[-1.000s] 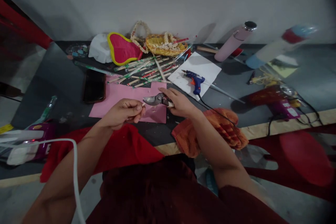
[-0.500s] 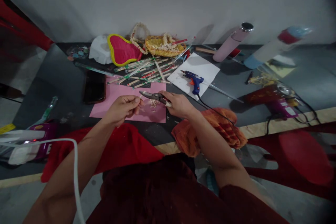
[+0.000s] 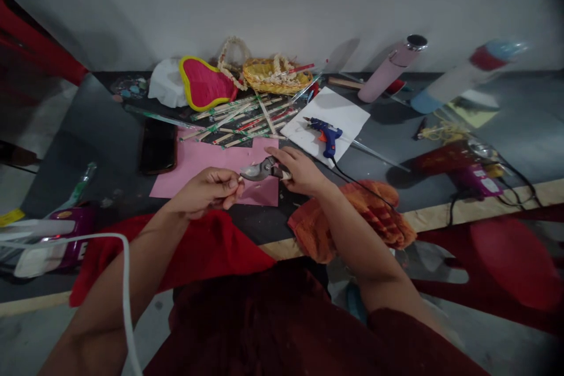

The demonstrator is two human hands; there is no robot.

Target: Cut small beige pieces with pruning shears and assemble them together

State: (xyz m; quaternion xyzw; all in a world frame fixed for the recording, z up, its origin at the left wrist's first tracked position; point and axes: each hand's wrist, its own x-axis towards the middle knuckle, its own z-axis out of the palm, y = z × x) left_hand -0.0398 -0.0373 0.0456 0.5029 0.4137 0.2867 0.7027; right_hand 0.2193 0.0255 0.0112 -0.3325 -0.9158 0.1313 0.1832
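My right hand (image 3: 299, 170) is wrapped round the handles of a pair of pruning shears (image 3: 259, 170), its index finger stretched along the top. The curved blades point left, over the pink paper (image 3: 207, 158). At their tip, my left hand (image 3: 215, 191) pinches a small pale piece of stick (image 3: 240, 179), of which only a short end shows between the fingers. The blades seem to touch or nearly touch this end. Behind the hands lies a loose heap of wooden sticks in green and red printed wrappers (image 3: 247, 120).
A glue gun (image 3: 326, 136) rests on white paper (image 3: 352, 111), its cord running over an orange towel (image 3: 356, 217). Left is a phone (image 3: 157, 145). A yellow basket (image 3: 264, 83), a pink-and-yellow shaped piece (image 3: 207, 85) and a pink flask (image 3: 390, 70) stand near the wall.
The shears have turned and dropped slightly, so their blade faces show broader. Less of the pale stick sticks out of my left hand. The small pile of cut bits is now mostly covered.
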